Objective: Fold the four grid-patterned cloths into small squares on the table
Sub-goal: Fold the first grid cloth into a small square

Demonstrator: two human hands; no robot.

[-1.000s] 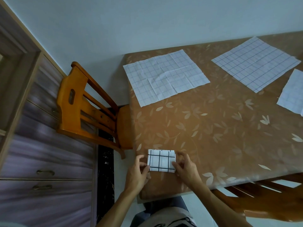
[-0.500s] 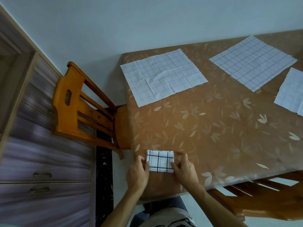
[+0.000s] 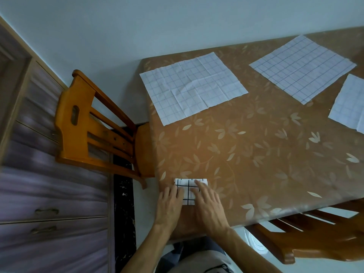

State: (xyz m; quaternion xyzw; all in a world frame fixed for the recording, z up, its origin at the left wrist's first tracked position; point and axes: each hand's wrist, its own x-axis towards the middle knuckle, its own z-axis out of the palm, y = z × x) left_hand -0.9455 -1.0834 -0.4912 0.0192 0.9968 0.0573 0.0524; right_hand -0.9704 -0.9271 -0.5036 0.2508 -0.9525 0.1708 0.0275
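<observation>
- Left hand [image 3: 171,201] presses flat, fingers spread, on the folded cloth [image 3: 188,191].
- Right hand [image 3: 206,201] lies flat beside it.
- Nearest unfolded cloth [image 3: 192,86] lies toward 12 o'clock, well apart, roughly equally near both hands.

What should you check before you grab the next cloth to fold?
1. Folded cloth is a small square: ok, it looks compact, though both hands hide part of it.
2. Left hand and right hand free to let go: ok, both lie flat on top, gripping nothing.
3. Folded cloth safely on the table: ok, but near the front edge.
4. Nearest flat cloth ready: ok, spread open, creased.
5. Second flat cloth ready: ok, spread open.
6. Third flat cloth whole: cannot tell, the picture's edge cuts it off.
</observation>
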